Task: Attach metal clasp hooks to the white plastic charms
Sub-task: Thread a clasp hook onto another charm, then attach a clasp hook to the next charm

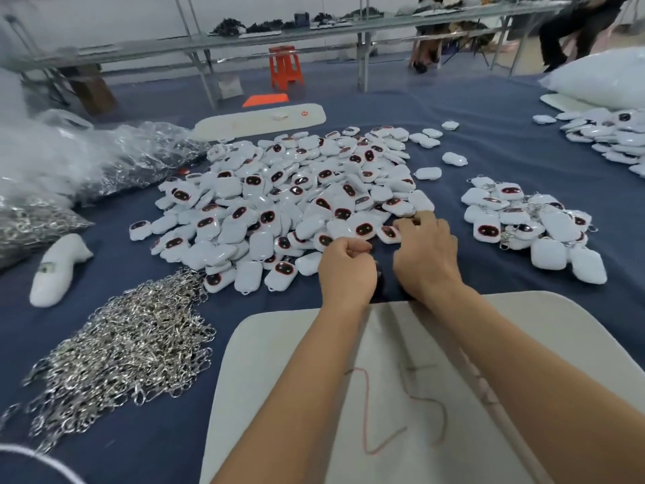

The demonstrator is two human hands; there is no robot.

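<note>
Head view: hands (pixel 387 260) touch charm pile's (pixel 286 200) near edge.

Left hand (pixel 343 265) curled with its contents hidden, right hand (pixel 425 249) fingertips covering part of a charm (pixel 389 234), bag of hooks (pixel 24 221) cut off at left edge, far bench items blurred

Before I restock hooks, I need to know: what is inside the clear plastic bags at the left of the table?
The clear bags hold heaps of silver metal hooks, visible through the plastic. How deep they go, or anything beneath them, is hidden by glare and crumpled film.
</note>
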